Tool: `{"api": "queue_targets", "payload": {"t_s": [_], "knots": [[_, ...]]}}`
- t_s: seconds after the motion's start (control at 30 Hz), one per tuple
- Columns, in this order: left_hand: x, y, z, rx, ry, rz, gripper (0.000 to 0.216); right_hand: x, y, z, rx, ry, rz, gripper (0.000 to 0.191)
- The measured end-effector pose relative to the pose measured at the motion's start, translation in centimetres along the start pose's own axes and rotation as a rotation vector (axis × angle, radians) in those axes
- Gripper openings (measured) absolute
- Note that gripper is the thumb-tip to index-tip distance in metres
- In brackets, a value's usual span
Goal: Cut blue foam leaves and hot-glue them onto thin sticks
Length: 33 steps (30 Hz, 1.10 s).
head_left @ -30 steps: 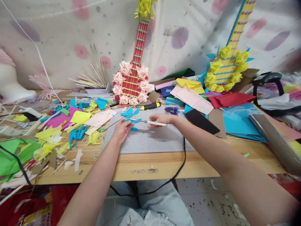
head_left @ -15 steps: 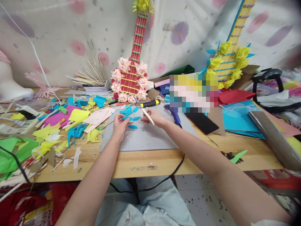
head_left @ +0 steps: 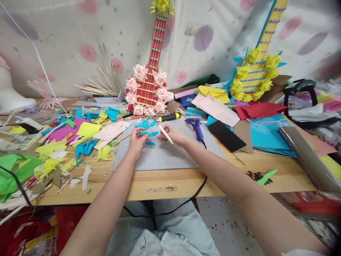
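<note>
My left hand (head_left: pixel 135 144) is closed, its fingertips pinching a blue paper leaf (head_left: pixel 152 134) above the grey cutting mat (head_left: pixel 167 158). White-handled scissors (head_left: pixel 166 135) are in my right hand (head_left: pixel 173 134), with the metal blades pointing up and left, away from me. My right fingertips come close to the leaf's right end; whether they touch it I cannot tell. Another blue leaf (head_left: pixel 150 143) lies on the mat just below the held one. More blue leaf pieces (head_left: pixel 145 123) lie beyond my left fingertips.
A blue glue gun (head_left: pixel 196 128) and a black phone (head_left: pixel 226 136) lie right of my hands. Behind the mat are a yellow-black cutter knife (head_left: pixel 169 117) and a red paper guitar (head_left: pixel 146 92) with pink roses. Coloured paper scraps (head_left: pixel 86 147) cover the left side. A black cord (head_left: pixel 186 202) hangs over the table edge.
The view has shifted slightly. The scissors' blade tips sit a little lower and further left, and both hands keep nearly the same place and hold.
</note>
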State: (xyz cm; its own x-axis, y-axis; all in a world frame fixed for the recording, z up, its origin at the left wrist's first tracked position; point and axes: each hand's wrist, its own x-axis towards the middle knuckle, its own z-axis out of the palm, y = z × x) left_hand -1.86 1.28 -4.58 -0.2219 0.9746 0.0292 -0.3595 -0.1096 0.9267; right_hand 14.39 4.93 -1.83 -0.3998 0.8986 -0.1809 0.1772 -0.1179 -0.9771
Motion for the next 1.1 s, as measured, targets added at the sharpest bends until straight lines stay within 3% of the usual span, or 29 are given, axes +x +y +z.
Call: {"api": "queue_targets", "payload": {"t_s": [0.13,0.27,0.43,0.7,0.87,0.97,1.1], "knots": [[0.1,0.5,-0.2,-0.059,-0.075,-0.082,0.036,0.5,0.4,-0.1,0.006,0.02,-0.029,0.044],[0.0,1.4,-0.2,-0.132,-0.195,-0.231,0.044,0.9,0.8,-0.6,0.013,-0.096,-0.078,0.039],[0.1,1.6,-0.3,-0.107,-0.195,-0.26,0.049,0.9,1.1,-0.7,0.02,-0.119,-0.075,0.037],[1.4,1.6,-1.8,-0.124,0.082,-0.062,0.036,0.4,1.0,-0.5,0.105,-0.093,-0.087,0.044],[1.8,1.2,-2.9,0.237,0.206,0.261,0.01,0.2,1.4,-0.2,0.167,-0.084,-0.099,0.045],[1.4,0.9,-2.7,0.325,0.077,0.359,0.02,0.0,1.2,-0.1,0.18,-0.093,-0.079,0.045],[0.7,0.6,-1.7,0.209,-0.206,0.229,0.041,-0.3,0.7,0.0,0.211,-0.155,-0.041,0.04]]}}
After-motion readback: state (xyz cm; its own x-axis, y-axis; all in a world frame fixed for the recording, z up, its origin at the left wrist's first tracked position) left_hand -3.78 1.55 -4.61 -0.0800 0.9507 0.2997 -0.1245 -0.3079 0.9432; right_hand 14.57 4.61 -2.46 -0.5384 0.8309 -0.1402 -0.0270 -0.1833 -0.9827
